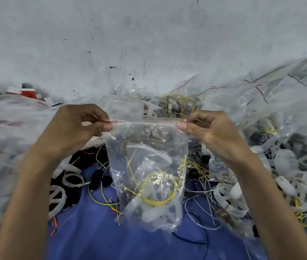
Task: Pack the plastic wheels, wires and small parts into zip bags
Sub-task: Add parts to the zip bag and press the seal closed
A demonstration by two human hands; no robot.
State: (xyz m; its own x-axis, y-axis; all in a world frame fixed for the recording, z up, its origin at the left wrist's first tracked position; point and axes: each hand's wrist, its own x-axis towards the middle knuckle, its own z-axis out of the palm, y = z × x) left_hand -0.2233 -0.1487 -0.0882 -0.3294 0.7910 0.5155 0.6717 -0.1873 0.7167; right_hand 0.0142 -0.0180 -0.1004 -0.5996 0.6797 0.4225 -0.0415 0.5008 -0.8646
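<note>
A person holds a filled zip bag [147, 171] up over a blue cloth [96, 239], the left hand [77, 126] and right hand [207, 132] each pinching one end of its red-striped zip strip [145, 122] between thumb and fingers. The bag hangs in the air between the hands, its lower end above the cloth. Inside lie a coil of yellow wire [158, 190] and pale plastic pieces, one of them curved like a wheel rim.

The bag looks thin, soft and slick; it should weigh little, yet the load sags to the bottom, so the corners of the strip appear to be the firm places to hold while the seal is pressed along. Stiff wire ends could prick the film if it is squeezed hard.

Whether the strip is already sealed across its middle cannot be told. The bag's crinkles and glare hide the smaller parts inside. Around it, loose white wheels [57, 199], wires and more clear bags [272, 102] heap up to the right and blur at the edges. Red and white boxes [27, 91] at far left are half buried under plastic sheeting.
</note>
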